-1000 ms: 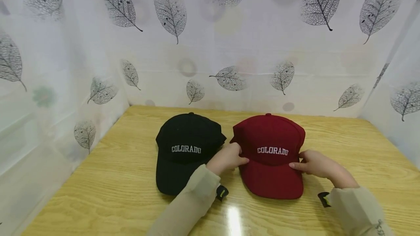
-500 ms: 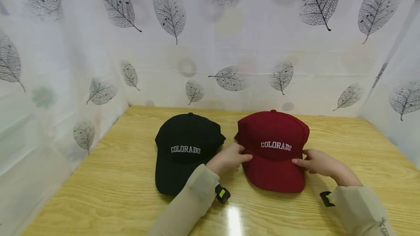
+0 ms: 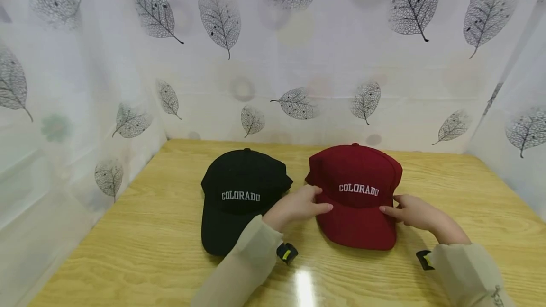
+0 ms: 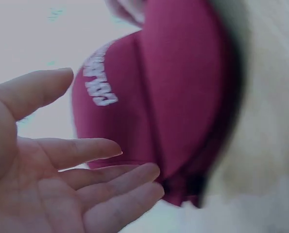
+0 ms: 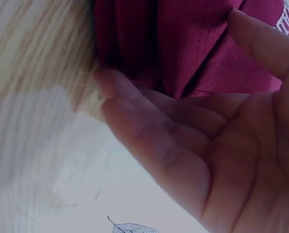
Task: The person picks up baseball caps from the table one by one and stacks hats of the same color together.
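A dark red baseball cap (image 3: 356, 221) with white COLORADO lettering lies on the table, brim towards me. My left hand (image 3: 300, 205) is at the cap's left side. Its fingers (image 4: 129, 187) are spread and fairly straight in the left wrist view, with nothing held between them and the thumb. At the other side, my right hand (image 3: 420, 214) holds the edge of the red cap, thumb on the brim's seam and fingers low along the side. In the right wrist view those fingers (image 5: 149, 136) reach the cap's lower edge. A black COLORADO cap (image 3: 239, 203) lies left of it.
The wooden table (image 3: 141, 231) meets a white leaf-print curtain (image 3: 273, 70) at the back and sides. My left forearm partly covers the black cap. Dark wrist devices show beneath both wrists.
The red cap moved slightly back and right, then stayed put. My left hand has just loosened from its edge. My right hand shifted a little with the cap and keeps the same pose.
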{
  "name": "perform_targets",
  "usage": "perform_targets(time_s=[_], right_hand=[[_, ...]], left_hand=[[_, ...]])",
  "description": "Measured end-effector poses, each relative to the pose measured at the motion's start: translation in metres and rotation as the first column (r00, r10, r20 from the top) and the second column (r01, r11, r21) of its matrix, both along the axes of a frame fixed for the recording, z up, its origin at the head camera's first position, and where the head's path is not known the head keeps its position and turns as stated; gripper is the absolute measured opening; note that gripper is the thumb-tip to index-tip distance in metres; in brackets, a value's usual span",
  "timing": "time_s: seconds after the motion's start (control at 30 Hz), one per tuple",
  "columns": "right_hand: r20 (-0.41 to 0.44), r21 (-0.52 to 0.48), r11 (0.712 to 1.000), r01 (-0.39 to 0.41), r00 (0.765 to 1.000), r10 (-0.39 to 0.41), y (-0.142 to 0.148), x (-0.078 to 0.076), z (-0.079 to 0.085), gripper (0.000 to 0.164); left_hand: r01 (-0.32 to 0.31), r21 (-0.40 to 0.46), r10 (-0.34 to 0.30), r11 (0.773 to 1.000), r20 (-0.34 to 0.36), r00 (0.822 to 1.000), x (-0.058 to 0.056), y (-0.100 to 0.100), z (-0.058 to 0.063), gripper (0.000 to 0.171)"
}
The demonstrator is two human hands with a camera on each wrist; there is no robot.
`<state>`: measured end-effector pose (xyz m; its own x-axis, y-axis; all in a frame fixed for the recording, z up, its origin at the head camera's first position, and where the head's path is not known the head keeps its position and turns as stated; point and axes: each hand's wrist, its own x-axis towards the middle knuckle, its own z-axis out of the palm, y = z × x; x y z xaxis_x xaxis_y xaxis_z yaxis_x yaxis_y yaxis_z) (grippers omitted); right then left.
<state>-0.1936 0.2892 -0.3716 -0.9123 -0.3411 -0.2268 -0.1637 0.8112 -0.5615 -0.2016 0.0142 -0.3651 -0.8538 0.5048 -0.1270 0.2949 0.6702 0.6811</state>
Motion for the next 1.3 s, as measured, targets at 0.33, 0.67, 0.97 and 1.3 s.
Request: perform_targets(time_s=[0.33, 0.67, 0.97, 1.3], right_hand=[[-0.134, 0.135, 0.991, -0.013, 0.99, 0.031, -0.009, 0.008, 0.007, 0.036], [-0.144, 0.149, 0.989, 0.013, 0.99, 0.009, -0.012, 0.011, 0.01, 0.034], [-0.141, 0.152, 0.988, 0.011, 0.99, 0.01, -0.012, 0.012, 0.01, 0.031], [-0.149, 0.147, 0.989, 0.009, 0.989, 0.013, -0.013, 0.012, 0.009, 0.031]], left_hand=[[-0.019, -0.054, 0.002, 0.998, -0.299, 0.954, 0.023, -0.053, 0.026, 0.047], [-0.213, -0.11, 0.129, 0.971, -0.506, 0.853, 0.045, -0.127, 0.032, 0.049], [-0.311, -0.097, 0.251, 0.946, -0.391, 0.886, 0.036, -0.141, 0.023, 0.072], [-0.369, -0.09, 0.304, 0.925, -0.407, 0.861, 0.025, -0.142, 0.015, 0.074]])
